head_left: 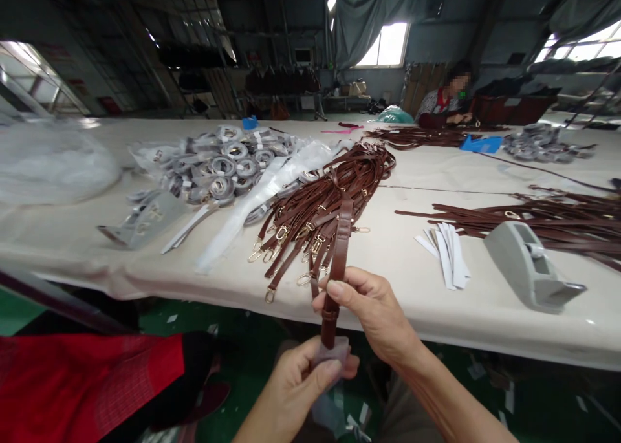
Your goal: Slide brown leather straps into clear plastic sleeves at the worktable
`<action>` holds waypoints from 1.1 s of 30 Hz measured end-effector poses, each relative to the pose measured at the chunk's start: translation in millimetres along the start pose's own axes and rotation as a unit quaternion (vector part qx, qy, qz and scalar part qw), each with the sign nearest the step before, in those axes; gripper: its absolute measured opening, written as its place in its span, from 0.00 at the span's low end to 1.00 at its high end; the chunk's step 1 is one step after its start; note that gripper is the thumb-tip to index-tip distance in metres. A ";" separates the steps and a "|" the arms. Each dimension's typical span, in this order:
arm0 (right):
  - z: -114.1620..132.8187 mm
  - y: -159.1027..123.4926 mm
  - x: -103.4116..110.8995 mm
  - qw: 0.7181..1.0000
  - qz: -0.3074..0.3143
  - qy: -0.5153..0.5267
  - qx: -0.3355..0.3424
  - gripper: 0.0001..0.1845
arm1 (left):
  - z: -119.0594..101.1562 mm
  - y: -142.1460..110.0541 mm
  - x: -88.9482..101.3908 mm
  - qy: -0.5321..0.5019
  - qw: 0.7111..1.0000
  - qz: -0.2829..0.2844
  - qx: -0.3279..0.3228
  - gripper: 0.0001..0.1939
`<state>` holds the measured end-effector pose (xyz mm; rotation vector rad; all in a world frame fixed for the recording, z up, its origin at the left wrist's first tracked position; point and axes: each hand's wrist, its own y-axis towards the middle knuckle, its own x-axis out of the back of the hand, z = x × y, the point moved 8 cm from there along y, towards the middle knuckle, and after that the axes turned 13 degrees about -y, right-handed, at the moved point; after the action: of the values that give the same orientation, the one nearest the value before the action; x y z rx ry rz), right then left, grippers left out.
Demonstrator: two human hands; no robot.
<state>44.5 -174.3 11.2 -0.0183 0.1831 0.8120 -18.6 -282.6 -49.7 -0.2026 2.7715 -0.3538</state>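
Observation:
My right hand pinches a brown leather strap that runs from the pile down past the table's front edge. My left hand grips the strap's lower end, which is wrapped in a clear plastic sleeve. Just beyond my hands lies a pile of brown straps with gold clasps, spread across the white table.
A grey tape dispenser and white paper strips lie to the right, a second dispenser and bagged metal rings to the left. More straps lie at right. A co-worker sits at the far side. Red cloth lies at lower left.

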 end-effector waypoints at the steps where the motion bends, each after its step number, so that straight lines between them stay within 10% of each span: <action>1: 6.3 2.8 1.3 1.000 0.002 -0.008 0.008 0.14 | -3.3 3.0 0.8 0.018 1.000 -0.001 -0.005 0.17; 17: 100.9 31.0 15.0 0.984 0.046 -0.074 0.152 0.11 | -111.7 60.3 -19.3 -0.008 0.963 -0.113 -0.243 0.25; 26: 117.1 51.4 35.2 0.984 0.026 -0.071 0.161 0.14 | -116.2 55.9 -45.8 0.001 0.982 -0.014 -0.190 0.27; 33: 120.1 52.4 37.7 0.982 0.029 -0.084 0.164 0.13 | -93.8 60.3 -32.2 -0.040 0.988 -0.020 -0.148 0.21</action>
<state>50.8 -100.7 125.8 0.3671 0.1558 0.8286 -27.1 -198.4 29.7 -0.3357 2.7309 0.0593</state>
